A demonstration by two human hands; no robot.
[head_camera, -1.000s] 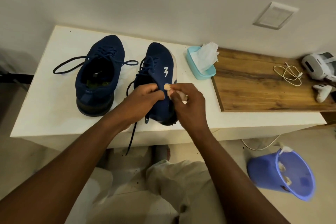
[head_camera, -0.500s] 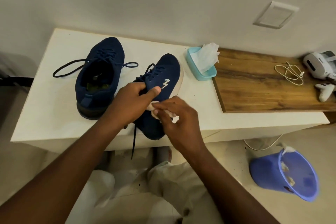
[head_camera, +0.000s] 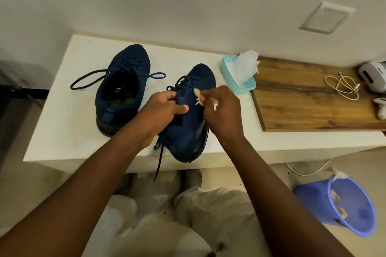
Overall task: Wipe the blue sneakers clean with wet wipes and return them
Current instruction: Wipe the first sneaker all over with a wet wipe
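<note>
Now, the left hand (head_camera: pixel 165 110) grips the near sneaker (head_camera: pixel 188 131) (at its collar) while the right hand (head_camera: pixel 223 110) pinches a wipe (head_camera: pixel 199 100) against it.

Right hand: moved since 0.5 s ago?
Yes. The right hand, pinching the wipe, has slid forward along the held sneaker, nearer the teal wipe box.
</note>
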